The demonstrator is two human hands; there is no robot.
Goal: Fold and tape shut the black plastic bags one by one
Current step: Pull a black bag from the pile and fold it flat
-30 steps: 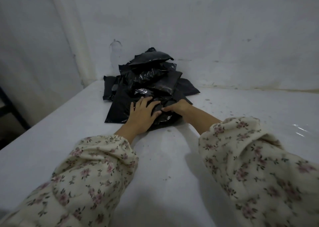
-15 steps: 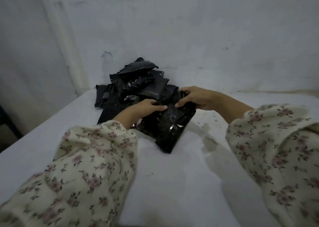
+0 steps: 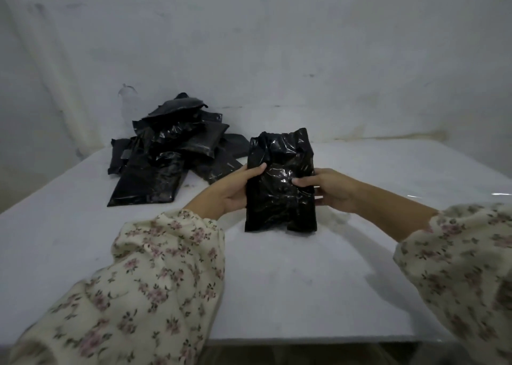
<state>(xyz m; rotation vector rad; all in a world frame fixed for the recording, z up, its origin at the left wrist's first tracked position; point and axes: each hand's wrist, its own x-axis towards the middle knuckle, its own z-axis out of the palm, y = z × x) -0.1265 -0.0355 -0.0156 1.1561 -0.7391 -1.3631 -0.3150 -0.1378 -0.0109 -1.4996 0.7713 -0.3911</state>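
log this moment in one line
left hand: holds black bag | right hand: holds black bag | black bag: upright | pile: behind, left

1. The scene is dim and bluish-grey under soft, even light.
2. Small white glints sit on the crinkled black bag (image 3: 281,181) in the middle, and a bright streak of glare lies on the bench (image 3: 277,281) at the far right edge.
3. Soft shadows fall on the bench just under the bag and beside the right sleeve (image 3: 457,253).
4. The floral sleeves (image 3: 155,276) at the near corners look blurred and stretched.
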